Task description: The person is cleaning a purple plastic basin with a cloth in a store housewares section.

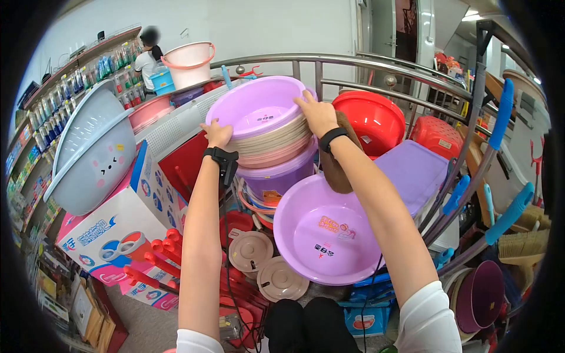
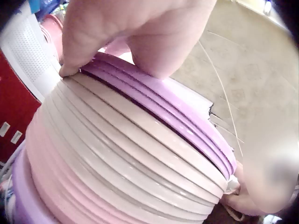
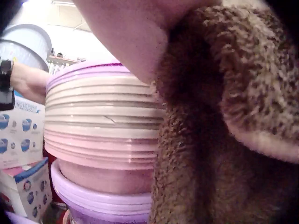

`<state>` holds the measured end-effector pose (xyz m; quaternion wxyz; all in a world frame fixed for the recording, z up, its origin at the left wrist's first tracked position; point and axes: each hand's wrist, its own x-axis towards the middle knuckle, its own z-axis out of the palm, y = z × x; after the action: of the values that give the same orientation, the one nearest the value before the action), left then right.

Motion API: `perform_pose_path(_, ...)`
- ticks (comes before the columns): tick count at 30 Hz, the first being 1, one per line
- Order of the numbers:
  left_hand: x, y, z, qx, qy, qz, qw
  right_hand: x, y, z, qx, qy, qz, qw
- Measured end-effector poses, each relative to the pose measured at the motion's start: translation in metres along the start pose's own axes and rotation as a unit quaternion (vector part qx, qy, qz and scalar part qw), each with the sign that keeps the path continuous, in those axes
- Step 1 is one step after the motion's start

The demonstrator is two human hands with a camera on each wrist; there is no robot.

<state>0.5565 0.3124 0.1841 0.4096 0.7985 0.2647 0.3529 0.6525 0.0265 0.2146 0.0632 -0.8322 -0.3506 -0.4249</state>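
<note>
A light purple washbasin [image 1: 253,109] tops a tall stack of nested cream and pink basins [image 1: 273,141]. My left hand [image 1: 219,134] grips its rim at the near left, with thumb and fingers straddling the edge in the left wrist view. At the right side of the same rim, my right hand [image 1: 318,115] holds on with its fingers over the edge. Below that hand and forearm hangs a brown fluffy cloth [image 3: 187,154], which covers part of the stack in the right wrist view. Under the stack sits a darker purple bucket [image 1: 276,179].
Another light purple basin [image 1: 294,235] lies tilted in front on the right. Red basins [image 1: 368,117] stand behind, before a metal railing [image 1: 353,62]. Grey-blue basins [image 1: 94,159] rest on boxes [image 1: 118,235] at left. Long blue-handled tools [image 1: 500,117] lean at right.
</note>
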Motion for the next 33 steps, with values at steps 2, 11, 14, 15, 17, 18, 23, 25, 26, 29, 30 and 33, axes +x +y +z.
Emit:
perform_pose_path(2, 0.008, -0.003, -0.004, 0.021, 0.001, 0.022, 1.000, 0.000, 0.006, 0.010, -0.014, 0.008, -0.018, 1.000)
perform_pose_path(11, 0.016, 0.003, -0.021, 0.061, 0.007, 0.115, 0.991, 0.027, 0.018, 0.009, 0.015, -0.017, -0.074, 0.997)
perform_pose_path(14, 0.014, 0.008, -0.026, 0.141, 0.006, 0.113, 0.984, 0.030, 0.023, 0.012, 0.056, -0.048, -0.076, 0.994)
perform_pose_path(15, 0.011, 0.012, -0.030, 0.187, 0.000, 0.101, 0.977, 0.030, 0.027, 0.015, 0.067, -0.031, -0.099, 0.992)
perform_pose_path(17, 0.016, 0.023, -0.036, 0.239, -0.062, 0.080, 0.966, 0.030, 0.028, 0.017, 0.082, -0.015, -0.122, 0.989)
perform_pose_path(18, 0.018, 0.025, -0.038, 0.287, -0.123, 0.058, 0.948, 0.032, 0.029, 0.015, 0.096, -0.043, -0.108, 0.989)
perform_pose_path(23, 0.005, 0.023, -0.038, 0.289, -0.139, 0.058, 0.946, 0.028, 0.024, 0.007, 0.097, -0.086, -0.086, 0.988)
perform_pose_path(25, 0.002, 0.017, -0.044, 0.276, -0.170, 0.059, 0.944, 0.020, 0.023, 0.009, 0.073, -0.047, -0.102, 0.991)
perform_pose_path(26, 0.016, 0.001, -0.038, 0.251, -0.195, 0.081, 0.945, 0.019, 0.019, 0.000, 0.085, -0.105, -0.072, 0.988)
perform_pose_path(29, 0.043, -0.045, -0.021, 0.200, -0.219, 0.080, 0.952, 0.003, 0.006, -0.001, 0.080, -0.029, 0.023, 0.996)
perform_pose_path(30, 0.021, -0.030, -0.020, 0.236, -0.149, 0.072, 0.957, 0.000, 0.008, 0.000, 0.088, 0.009, 0.010, 0.996)
perform_pose_path(33, -0.050, 0.022, -0.035, 0.243, -0.067, 0.132, 0.959, -0.007, -0.016, -0.087, 0.094, -0.049, 0.054, 0.993)
